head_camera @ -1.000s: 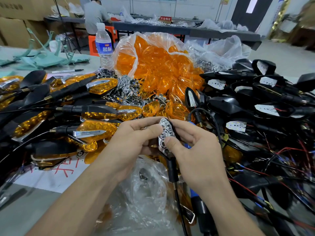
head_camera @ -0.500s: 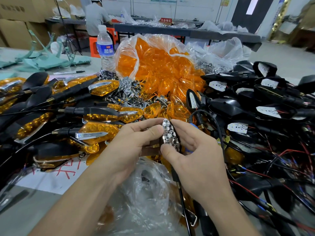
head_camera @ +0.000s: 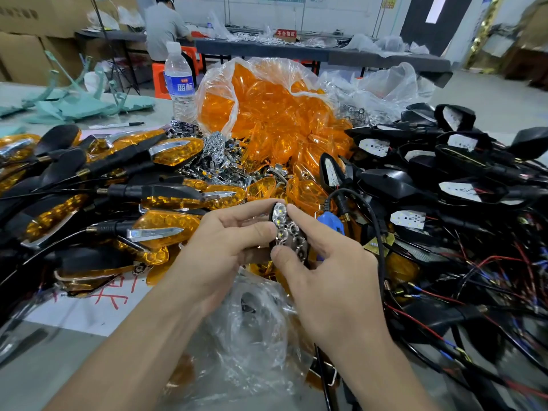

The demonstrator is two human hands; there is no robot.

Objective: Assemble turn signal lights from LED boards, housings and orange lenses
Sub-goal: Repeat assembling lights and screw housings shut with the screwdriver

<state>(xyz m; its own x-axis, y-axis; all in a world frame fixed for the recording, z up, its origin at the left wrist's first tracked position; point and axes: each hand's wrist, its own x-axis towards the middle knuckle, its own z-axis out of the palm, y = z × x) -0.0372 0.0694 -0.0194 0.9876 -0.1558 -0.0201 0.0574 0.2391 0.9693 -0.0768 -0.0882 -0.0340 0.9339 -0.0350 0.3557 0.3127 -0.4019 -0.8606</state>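
Both hands hold one black housing with a chrome reflector [head_camera: 287,232] set in it, at the centre of the view. My left hand [head_camera: 219,250] grips it from the left, thumb on the reflector's edge. My right hand [head_camera: 323,262] pinches it between forefinger at the top and thumb at the bottom. A clear bag of orange lenses [head_camera: 267,108] stands behind. Black housings with white LED boards [head_camera: 462,188] and wires pile up on the right. Finished lights with orange lenses [head_camera: 166,203] lie on the left. Loose chrome reflectors [head_camera: 216,152] sit in the middle.
A water bottle [head_camera: 179,81] stands behind the pile at left, next to a marker pen [head_camera: 118,125]. An empty clear bag [head_camera: 252,330] lies under my wrists. A blue-handled tool [head_camera: 332,222] lies just right of my hands. A person [head_camera: 166,25] sits at a far table.
The housing has tilted so the reflector faces up more. My right forefinger has slid to its top tip. The hands stay in place.
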